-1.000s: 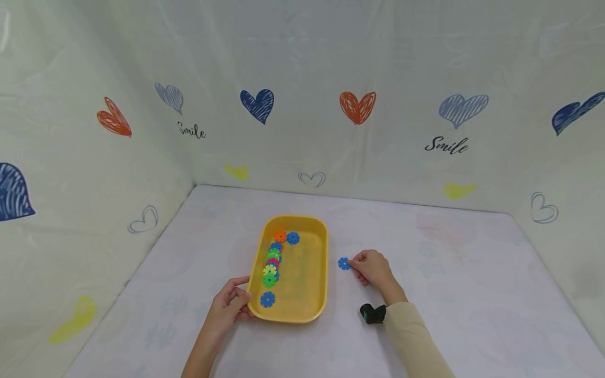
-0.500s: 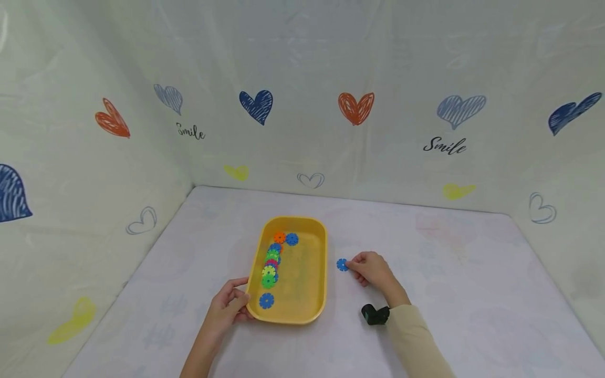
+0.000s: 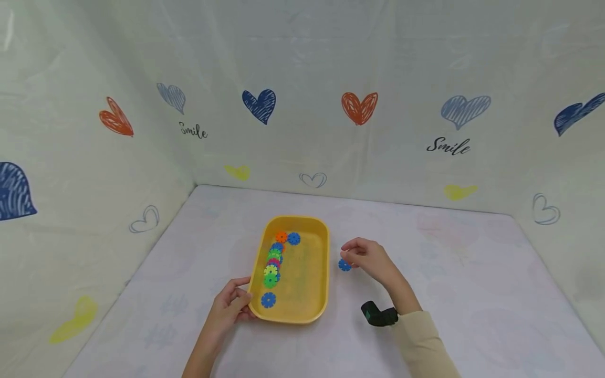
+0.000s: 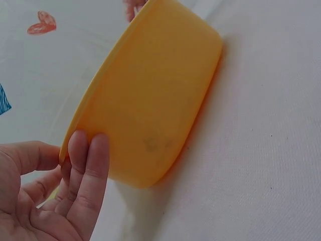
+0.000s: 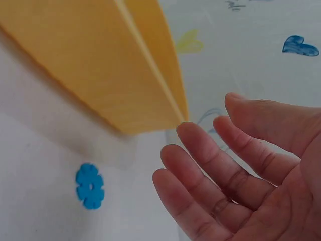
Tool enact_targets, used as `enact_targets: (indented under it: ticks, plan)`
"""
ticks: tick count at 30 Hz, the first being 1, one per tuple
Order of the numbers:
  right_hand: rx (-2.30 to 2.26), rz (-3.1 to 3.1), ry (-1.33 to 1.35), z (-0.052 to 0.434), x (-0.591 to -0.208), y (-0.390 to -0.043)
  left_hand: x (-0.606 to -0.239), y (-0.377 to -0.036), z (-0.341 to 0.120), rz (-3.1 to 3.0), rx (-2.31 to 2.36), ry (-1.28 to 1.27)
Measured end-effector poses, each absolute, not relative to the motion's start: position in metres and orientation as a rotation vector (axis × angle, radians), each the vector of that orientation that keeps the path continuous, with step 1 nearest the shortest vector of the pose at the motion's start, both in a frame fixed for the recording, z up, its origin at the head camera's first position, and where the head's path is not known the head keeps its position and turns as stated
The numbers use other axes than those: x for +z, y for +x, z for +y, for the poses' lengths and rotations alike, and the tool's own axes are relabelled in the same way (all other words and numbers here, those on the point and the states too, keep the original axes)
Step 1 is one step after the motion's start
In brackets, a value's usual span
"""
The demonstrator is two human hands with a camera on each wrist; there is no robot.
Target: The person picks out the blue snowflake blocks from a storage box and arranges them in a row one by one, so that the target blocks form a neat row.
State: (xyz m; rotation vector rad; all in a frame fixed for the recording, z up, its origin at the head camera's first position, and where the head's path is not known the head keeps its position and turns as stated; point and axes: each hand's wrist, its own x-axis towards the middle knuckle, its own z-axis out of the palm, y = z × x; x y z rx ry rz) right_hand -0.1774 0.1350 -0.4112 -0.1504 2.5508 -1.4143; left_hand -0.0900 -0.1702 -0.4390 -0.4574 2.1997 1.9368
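The change is at the right hand (image 3: 371,260): a moment ago it pinched a blue disc (image 3: 344,268) by its edge, and now that grip is released, fingers loosely extended with nothing between them. The disc lies flat on the counter (image 3: 472,289), just off the right edge of the yellow tray (image 3: 302,286), so it seems to have been set down outside it. Relative to the grip, it sits below the thumb and fingertips, partly covered by them from above; the right wrist view shows it apart from the fingers. The left hand (image 3: 228,303) grasps the tray's rim at its near left corner, as before. Inside, other discs (image 3: 270,281) line the tray's left edge.
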Motion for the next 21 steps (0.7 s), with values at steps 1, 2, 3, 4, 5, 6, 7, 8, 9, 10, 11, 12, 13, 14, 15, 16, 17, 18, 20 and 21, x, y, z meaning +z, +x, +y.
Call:
enact_targets:
  ticks: [1,2,3,4,5,6,7,8,9,10,11,12,13,14,15,16,17,18,20,21]
  plan:
    - [-1.413,2.555,-0.188,0.132,-0.407,-0.177,-0.439,-0.09,-0.17,2.194,1.946,-0.454]
    - [-1.41,2.559,-0.222,0.128,-0.403,-0.176,-0.439,-0.09,-0.17,2.195,1.948,-0.449]
    - [-1.408,2.56,-0.256,0.124,-0.399,-0.176,-0.44,-0.09,-0.17,2.188,1.958,-0.445]
    - [-1.404,2.558,-0.286,0.12,-0.396,-0.175,-0.44,-0.09,-0.17,2.181,1.967,-0.444]
    - [-1.401,2.554,-0.317,0.116,-0.393,-0.175,-0.44,-0.09,-0.17,2.177,1.973,-0.442]
    - [-1.403,2.541,-0.345,0.111,-0.39,-0.175,-0.44,-0.09,-0.17,2.176,1.976,-0.44]
    - [-1.405,2.524,-0.373,0.107,-0.388,-0.176,-0.441,-0.09,-0.17,2.182,1.977,-0.432]
    - [-1.406,2.502,-0.401,0.102,-0.386,-0.176,-0.441,-0.09,-0.17,2.18,1.981,-0.431]
    - [-1.401,2.483,-0.429,0.097,-0.384,-0.177,-0.44,-0.09,-0.171,2.174,1.989,-0.433]
    - [-1.392,2.462,-0.455,0.092,-0.383,-0.178,-0.44,-0.09,-0.17,2.176,1.987,-0.435]
    - [-1.383,2.439,-0.483,0.087,-0.382,-0.18,-0.44,-0.09,-0.17,2.179,1.984,-0.437]
    - [-1.375,2.412,-0.513,0.083,-0.381,-0.181,-0.44,-0.09,-0.17,2.179,1.984,-0.439]
    - [-1.366,2.384,-0.54,0.078,-0.382,-0.183,-0.44,-0.09,-0.17,2.184,1.981,-0.439]
    - [-1.363,2.351,-0.564,0.074,-0.382,-0.184,-0.44,-0.09,-0.17,2.181,1.98,-0.446]
    - [-1.354,2.325,-0.595,0.07,-0.384,-0.186,-0.44,-0.09,-0.17,2.181,1.979,-0.447]
    - [-1.347,2.296,-0.616,0.065,-0.385,-0.187,-0.44,-0.089,-0.17,2.184,1.975,-0.449]
    - [-1.34,2.271,-0.641,0.061,-0.386,-0.189,-0.44,-0.089,-0.169,2.185,1.976,-0.447]
    - [-1.339,2.244,-0.662,0.057,-0.388,-0.19,-0.44,-0.089,-0.169,2.183,1.978,-0.447]
    - [-1.318,2.202,-0.697,0.048,-0.393,-0.192,-0.44,-0.089,-0.17,2.177,1.983,-0.445]
    - [-1.304,2.186,-0.713,0.043,-0.395,-0.193,-0.44,-0.089,-0.17,2.174,1.984,-0.445]
